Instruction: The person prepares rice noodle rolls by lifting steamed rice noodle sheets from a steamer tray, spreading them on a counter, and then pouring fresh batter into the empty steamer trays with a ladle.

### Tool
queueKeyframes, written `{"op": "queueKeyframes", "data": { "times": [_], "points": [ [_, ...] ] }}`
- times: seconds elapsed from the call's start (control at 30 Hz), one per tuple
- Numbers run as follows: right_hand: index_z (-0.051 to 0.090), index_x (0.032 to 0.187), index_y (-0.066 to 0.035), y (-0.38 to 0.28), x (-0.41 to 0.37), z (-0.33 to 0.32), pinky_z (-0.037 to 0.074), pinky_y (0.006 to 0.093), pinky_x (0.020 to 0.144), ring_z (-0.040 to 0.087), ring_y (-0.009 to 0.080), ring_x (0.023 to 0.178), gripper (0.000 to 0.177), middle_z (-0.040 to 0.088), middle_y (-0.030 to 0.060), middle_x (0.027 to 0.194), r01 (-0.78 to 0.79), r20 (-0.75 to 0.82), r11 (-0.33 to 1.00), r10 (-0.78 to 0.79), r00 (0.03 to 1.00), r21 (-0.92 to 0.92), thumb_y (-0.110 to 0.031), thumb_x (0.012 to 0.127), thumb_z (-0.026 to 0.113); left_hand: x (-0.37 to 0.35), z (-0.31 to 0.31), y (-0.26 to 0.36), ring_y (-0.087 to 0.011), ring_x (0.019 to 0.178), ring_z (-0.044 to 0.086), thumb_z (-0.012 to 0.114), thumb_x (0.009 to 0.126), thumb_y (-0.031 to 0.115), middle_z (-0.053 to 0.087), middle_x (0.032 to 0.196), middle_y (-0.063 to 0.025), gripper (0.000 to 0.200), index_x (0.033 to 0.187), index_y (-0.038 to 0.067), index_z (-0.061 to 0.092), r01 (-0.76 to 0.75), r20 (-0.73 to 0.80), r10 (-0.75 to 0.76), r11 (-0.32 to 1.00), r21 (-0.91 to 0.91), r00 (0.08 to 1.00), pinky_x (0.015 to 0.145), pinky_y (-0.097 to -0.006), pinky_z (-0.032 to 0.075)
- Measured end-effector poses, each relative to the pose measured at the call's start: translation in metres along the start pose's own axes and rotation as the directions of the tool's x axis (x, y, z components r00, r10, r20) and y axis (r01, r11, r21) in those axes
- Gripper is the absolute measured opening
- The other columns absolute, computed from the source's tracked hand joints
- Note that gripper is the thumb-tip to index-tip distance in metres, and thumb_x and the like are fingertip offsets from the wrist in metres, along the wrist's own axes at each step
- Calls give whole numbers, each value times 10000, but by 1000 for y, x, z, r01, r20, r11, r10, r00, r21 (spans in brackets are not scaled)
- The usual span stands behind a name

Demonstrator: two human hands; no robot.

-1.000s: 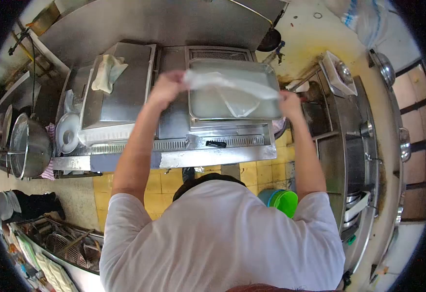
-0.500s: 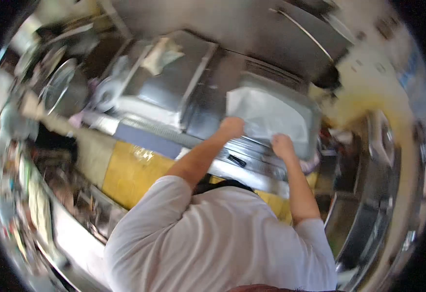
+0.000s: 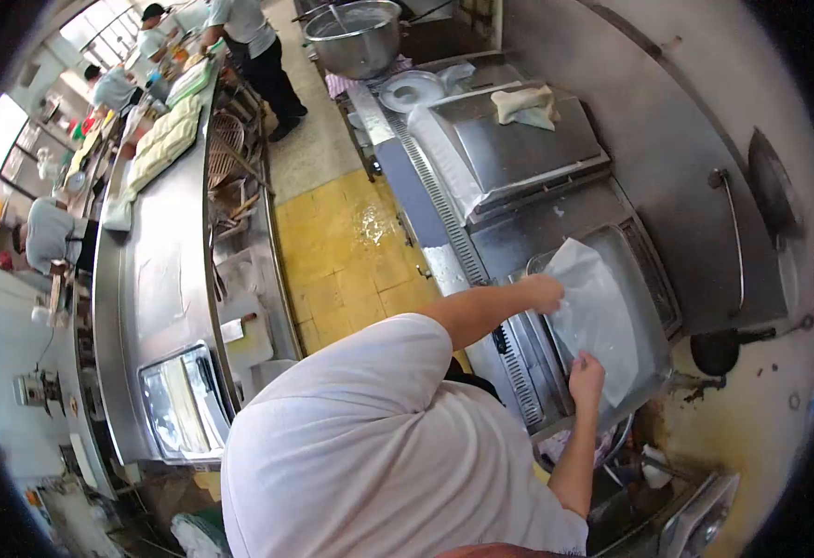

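Note:
A thin, translucent white sheet (image 3: pixel 600 316) lies over a rectangular metal tray (image 3: pixel 656 361) on the steel counter. My left hand (image 3: pixel 547 292) is closed on the sheet's edge near its left corner. Further along that same near side, my right hand (image 3: pixel 587 374) pinches the edge, thumb and fingers together. The sheet slopes loosely from both hands into the tray, with one corner rising beyond my left hand.
Left of the tray, a steel lid (image 3: pixel 519 139) carries a folded cloth (image 3: pixel 525 106). A large metal bowl (image 3: pixel 356 46) stands farther along. Across the yellow tiled floor (image 3: pixel 346 265) runs a long steel worktable (image 3: pixel 156 270). Several people work at the back. A pan (image 3: pixel 719 352) hangs right.
My view has swung left, bringing the worktable and people into sight. The tray now appears farther right in the picture. Both hands keep hold of the sheet's edge.

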State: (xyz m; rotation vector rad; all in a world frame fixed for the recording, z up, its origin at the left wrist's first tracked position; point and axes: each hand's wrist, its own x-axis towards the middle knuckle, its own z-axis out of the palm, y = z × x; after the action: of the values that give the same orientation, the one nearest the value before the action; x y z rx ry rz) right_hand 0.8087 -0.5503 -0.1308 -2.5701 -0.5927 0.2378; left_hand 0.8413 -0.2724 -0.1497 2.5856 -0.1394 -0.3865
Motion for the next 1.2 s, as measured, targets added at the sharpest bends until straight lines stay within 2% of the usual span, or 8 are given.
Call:
{"op": "queueKeyframes", "data": {
  "times": [0.3,0.37,0.47,0.53,0.77,0.97,1.07,1.2],
  "points": [
    [637,1243,49,-12,5,4,401,459,1092,553,405,1235,387,621,244,1288,-303,132,941,284,950,154,-131,901,620,6,7,-10,-367,934,712,619,806,258,739,950,-184,273,919,64,774,1,64,-10,991,136,998,818,-489,566],
    [658,1213,42,16,1,19,460,470,1021,615,417,1141,373,651,250,1225,79,-81,997,-76,994,29,-194,928,609,15,11,0,-365,913,706,654,857,307,733,938,-175,270,903,69,774,104,102,-121,982,156,987,830,-480,553],
    [708,1132,26,42,3,22,534,391,868,710,338,961,301,735,208,1000,-137,52,990,138,989,-25,-163,912,625,31,14,3,-360,874,704,637,874,268,729,916,-168,230,916,77,758,-227,27,226,970,84,974,806,-480,549],
    [714,1118,17,29,13,0,531,355,847,715,262,935,302,744,181,949,-280,-18,944,287,958,172,-193,910,652,39,1,21,-380,841,695,616,828,212,721,893,-169,184,883,88,741,-540,-144,532,842,-20,834,734,-497,545],
    [671,1031,14,-118,37,-99,504,291,765,622,141,837,191,694,62,934,-137,-175,566,461,870,813,-22,870,575,-24,-133,153,-330,884,702,658,879,147,722,984,-159,196,1054,111,738,-618,-409,490,733,-284,770,785,-409,558],
    [677,985,37,28,-4,-22,517,369,758,664,233,825,188,700,140,800,-278,-267,851,423,866,446,-44,867,555,-21,-223,125,-94,748,610,669,980,206,702,799,-112,196,1021,23,726,-615,-730,163,674,-409,664,688,-279,521],
    [680,1066,46,16,-2,-67,515,381,810,681,259,884,267,716,167,857,-468,-76,882,471,879,60,-37,842,560,-17,-216,120,-328,798,712,698,913,151,721,913,-190,130,988,50,733,-533,-679,192,776,-337,709,710,-387,555],
    [701,969,47,-99,52,-106,539,389,827,706,267,918,247,730,196,913,160,-445,679,268,854,716,-113,800,618,-35,-170,149,-321,817,714,677,928,163,726,949,-177,139,987,54,740,-651,-601,476,752,-99,642,737,-395,561]
  ]
}}
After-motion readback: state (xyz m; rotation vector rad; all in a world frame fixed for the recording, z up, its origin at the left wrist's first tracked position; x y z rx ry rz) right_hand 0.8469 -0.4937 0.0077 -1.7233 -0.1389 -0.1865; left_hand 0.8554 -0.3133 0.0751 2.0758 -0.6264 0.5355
